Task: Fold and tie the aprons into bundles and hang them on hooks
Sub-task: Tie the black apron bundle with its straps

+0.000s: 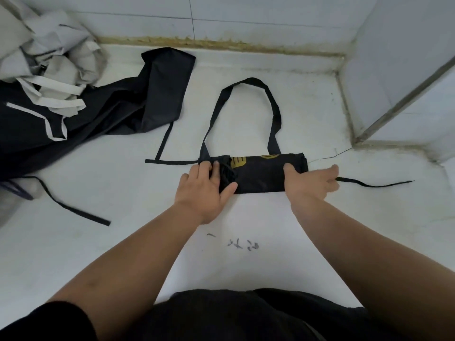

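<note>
White desk [317,99], wall [246,16] at 12 o'clock. Left hand [204,188] grips apron bundle [261,175] at its 9 o'clock end; right hand [310,182] fingers pinch tie strap [374,185]. Likely best: keep roll compressed, wrap taut.

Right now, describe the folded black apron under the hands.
The folded black fabric apron lies as a flat band on the white surface, yellow print on top. Its neck loop lies beyond it; thin ties trail either side. The left hand grips its bunched left end; the right hand pinches the right tie.
</note>
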Action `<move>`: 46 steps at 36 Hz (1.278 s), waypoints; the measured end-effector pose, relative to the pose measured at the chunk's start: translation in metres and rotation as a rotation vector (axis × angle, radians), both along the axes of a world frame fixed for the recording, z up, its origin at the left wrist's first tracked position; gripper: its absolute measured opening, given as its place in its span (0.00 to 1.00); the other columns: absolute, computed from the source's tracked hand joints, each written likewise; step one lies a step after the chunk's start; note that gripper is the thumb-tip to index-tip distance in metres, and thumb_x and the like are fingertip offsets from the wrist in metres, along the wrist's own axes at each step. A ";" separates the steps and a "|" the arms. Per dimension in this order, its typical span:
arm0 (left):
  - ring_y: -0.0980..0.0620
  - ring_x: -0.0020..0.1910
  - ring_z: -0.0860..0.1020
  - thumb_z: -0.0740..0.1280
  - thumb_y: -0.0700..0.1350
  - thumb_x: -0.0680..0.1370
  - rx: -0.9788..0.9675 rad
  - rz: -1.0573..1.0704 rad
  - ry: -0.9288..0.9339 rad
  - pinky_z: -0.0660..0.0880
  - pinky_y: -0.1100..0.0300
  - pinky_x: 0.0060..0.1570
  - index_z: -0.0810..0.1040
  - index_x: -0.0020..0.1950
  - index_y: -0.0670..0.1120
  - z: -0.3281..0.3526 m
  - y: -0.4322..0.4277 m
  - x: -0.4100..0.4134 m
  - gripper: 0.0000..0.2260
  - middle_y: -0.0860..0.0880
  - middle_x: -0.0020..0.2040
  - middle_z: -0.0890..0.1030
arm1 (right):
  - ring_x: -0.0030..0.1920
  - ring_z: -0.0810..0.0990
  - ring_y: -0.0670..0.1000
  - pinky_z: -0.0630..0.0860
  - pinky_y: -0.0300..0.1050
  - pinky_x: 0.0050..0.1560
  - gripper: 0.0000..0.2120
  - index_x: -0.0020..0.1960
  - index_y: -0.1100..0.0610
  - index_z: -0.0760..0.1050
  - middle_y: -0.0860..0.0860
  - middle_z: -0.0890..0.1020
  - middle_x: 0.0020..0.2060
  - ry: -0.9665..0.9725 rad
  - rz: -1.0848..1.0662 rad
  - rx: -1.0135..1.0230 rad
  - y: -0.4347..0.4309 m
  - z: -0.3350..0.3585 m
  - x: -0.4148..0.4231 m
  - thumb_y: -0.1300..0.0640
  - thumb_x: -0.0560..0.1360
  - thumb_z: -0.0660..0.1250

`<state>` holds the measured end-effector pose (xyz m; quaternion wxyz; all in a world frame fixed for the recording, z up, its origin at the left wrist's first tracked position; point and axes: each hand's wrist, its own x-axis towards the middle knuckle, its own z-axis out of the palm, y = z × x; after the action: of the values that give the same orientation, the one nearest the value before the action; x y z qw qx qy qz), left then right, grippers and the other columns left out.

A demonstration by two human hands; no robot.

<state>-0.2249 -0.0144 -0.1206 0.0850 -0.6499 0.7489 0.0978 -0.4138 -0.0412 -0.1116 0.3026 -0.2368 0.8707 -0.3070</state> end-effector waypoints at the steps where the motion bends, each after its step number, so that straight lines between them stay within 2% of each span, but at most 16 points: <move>1: 0.47 0.68 0.60 0.41 0.61 0.80 0.026 0.011 0.061 0.60 0.53 0.66 0.49 0.79 0.46 0.000 -0.001 0.003 0.31 0.47 0.69 0.60 | 0.64 0.69 0.61 0.70 0.54 0.64 0.46 0.76 0.59 0.46 0.61 0.58 0.70 -0.090 -0.087 -0.025 -0.001 0.002 0.001 0.51 0.70 0.73; 5: 0.50 0.67 0.60 0.45 0.55 0.83 0.082 0.112 0.312 0.58 0.54 0.66 0.55 0.78 0.51 0.000 -0.008 0.015 0.24 0.50 0.67 0.62 | 0.59 0.74 0.60 0.70 0.49 0.54 0.40 0.71 0.61 0.58 0.58 0.71 0.63 -0.327 -0.310 -0.060 -0.005 0.006 -0.007 0.47 0.69 0.74; 7: 0.49 0.67 0.60 0.49 0.54 0.83 0.068 0.116 0.324 0.59 0.54 0.66 0.56 0.78 0.52 -0.002 -0.009 0.015 0.23 0.50 0.67 0.62 | 0.44 0.76 0.56 0.71 0.45 0.43 0.32 0.65 0.60 0.65 0.55 0.74 0.47 -0.419 -0.301 -0.087 -0.005 0.006 -0.011 0.46 0.69 0.73; 9: 0.48 0.67 0.61 0.53 0.54 0.83 0.061 0.113 0.330 0.60 0.54 0.65 0.56 0.78 0.52 -0.004 -0.010 0.015 0.23 0.49 0.67 0.63 | 0.33 0.70 0.49 0.70 0.40 0.35 0.23 0.58 0.57 0.70 0.50 0.72 0.38 -0.568 -0.277 -0.092 -0.008 0.008 -0.010 0.48 0.70 0.74; 11: 0.47 0.66 0.61 0.56 0.54 0.82 0.080 0.124 0.351 0.61 0.54 0.64 0.56 0.77 0.52 -0.004 -0.012 0.016 0.24 0.48 0.67 0.63 | 0.31 0.68 0.46 0.68 0.35 0.27 0.17 0.53 0.53 0.73 0.47 0.74 0.38 -0.773 -0.345 -0.083 -0.011 0.011 -0.006 0.53 0.68 0.75; 13: 0.47 0.66 0.62 0.57 0.55 0.81 0.088 0.112 0.347 0.62 0.54 0.64 0.56 0.77 0.53 -0.003 -0.015 0.016 0.25 0.47 0.66 0.63 | 0.30 0.65 0.46 0.65 0.34 0.23 0.16 0.51 0.51 0.74 0.47 0.76 0.41 -0.829 -0.335 -0.051 -0.012 0.011 -0.002 0.58 0.67 0.76; 17: 0.48 0.64 0.62 0.55 0.55 0.82 0.058 0.058 0.258 0.61 0.55 0.63 0.52 0.78 0.55 -0.003 -0.014 0.015 0.26 0.48 0.65 0.63 | 0.35 0.72 0.48 0.71 0.39 0.32 0.17 0.60 0.56 0.73 0.50 0.78 0.43 -0.584 -0.196 -0.155 -0.015 0.007 0.005 0.64 0.72 0.68; 20: 0.48 0.64 0.62 0.54 0.55 0.82 0.034 0.054 0.207 0.60 0.55 0.62 0.50 0.78 0.56 -0.003 -0.013 0.013 0.26 0.49 0.65 0.62 | 0.48 0.75 0.51 0.68 0.39 0.46 0.17 0.63 0.58 0.72 0.51 0.78 0.51 -0.011 0.218 -0.247 -0.012 -0.002 0.007 0.67 0.74 0.61; 23: 0.47 0.64 0.63 0.54 0.54 0.82 -0.003 0.026 0.154 0.61 0.56 0.61 0.51 0.79 0.53 -0.002 -0.012 0.008 0.26 0.48 0.65 0.63 | 0.43 0.76 0.60 0.69 0.46 0.41 0.17 0.51 0.63 0.77 0.58 0.77 0.44 0.503 0.831 -0.384 -0.004 -0.003 0.014 0.71 0.69 0.55; 26: 0.46 0.63 0.64 0.57 0.48 0.82 0.000 0.014 0.224 0.64 0.56 0.60 0.60 0.76 0.47 -0.001 -0.013 0.002 0.23 0.46 0.65 0.64 | 0.30 0.76 0.60 0.72 0.46 0.31 0.17 0.38 0.64 0.78 0.58 0.76 0.32 0.684 1.242 -0.415 0.005 -0.012 0.024 0.70 0.61 0.51; 27: 0.46 0.63 0.64 0.58 0.45 0.81 -0.001 0.009 0.277 0.66 0.55 0.60 0.64 0.73 0.44 -0.001 -0.013 0.001 0.20 0.45 0.65 0.65 | 0.32 0.77 0.60 0.73 0.47 0.34 0.17 0.40 0.63 0.78 0.58 0.76 0.33 0.671 1.298 -0.325 0.006 -0.010 0.026 0.72 0.61 0.53; 29: 0.45 0.61 0.67 0.60 0.40 0.79 -0.021 -0.010 0.391 0.69 0.55 0.58 0.71 0.67 0.41 -0.002 -0.013 0.001 0.16 0.45 0.65 0.67 | 0.47 0.77 0.61 0.71 0.49 0.46 0.19 0.54 0.62 0.77 0.58 0.77 0.46 0.690 1.335 -0.205 0.002 -0.006 0.023 0.72 0.69 0.56; 32: 0.48 0.59 0.70 0.61 0.39 0.79 -0.053 -0.006 0.561 0.67 0.63 0.56 0.76 0.63 0.40 -0.004 -0.008 -0.003 0.13 0.45 0.62 0.71 | 0.59 0.72 0.57 0.69 0.46 0.56 0.18 0.65 0.57 0.71 0.55 0.74 0.58 0.541 1.376 0.019 -0.006 0.003 0.017 0.63 0.75 0.60; 38: 0.58 0.51 0.69 0.67 0.45 0.78 -0.025 0.197 0.752 0.62 0.71 0.50 0.78 0.62 0.45 -0.001 -0.011 -0.014 0.13 0.54 0.54 0.69 | 0.53 0.77 0.57 0.73 0.49 0.52 0.12 0.58 0.57 0.74 0.55 0.78 0.53 0.367 1.208 -0.081 -0.005 0.003 0.020 0.53 0.78 0.62; 43: 0.57 0.46 0.72 0.69 0.43 0.75 -0.027 0.299 0.758 0.63 0.71 0.44 0.83 0.51 0.46 0.000 -0.018 -0.016 0.06 0.54 0.50 0.72 | 0.51 0.77 0.53 0.73 0.44 0.50 0.14 0.59 0.56 0.74 0.52 0.79 0.50 0.220 1.163 -0.125 -0.006 0.003 0.024 0.50 0.76 0.65; 46: 0.54 0.45 0.74 0.67 0.40 0.75 -0.005 0.349 0.832 0.66 0.66 0.44 0.80 0.44 0.45 0.001 -0.021 -0.017 0.03 0.54 0.46 0.73 | 0.48 0.76 0.50 0.69 0.39 0.47 0.15 0.60 0.54 0.76 0.47 0.78 0.44 0.124 1.194 -0.105 -0.010 0.008 0.023 0.49 0.76 0.66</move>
<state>-0.2414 -0.0353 -0.1194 -0.2426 -0.6722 0.5988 0.3616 -0.3904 -0.0516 -0.1033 0.3592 -0.7170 0.5867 -0.1123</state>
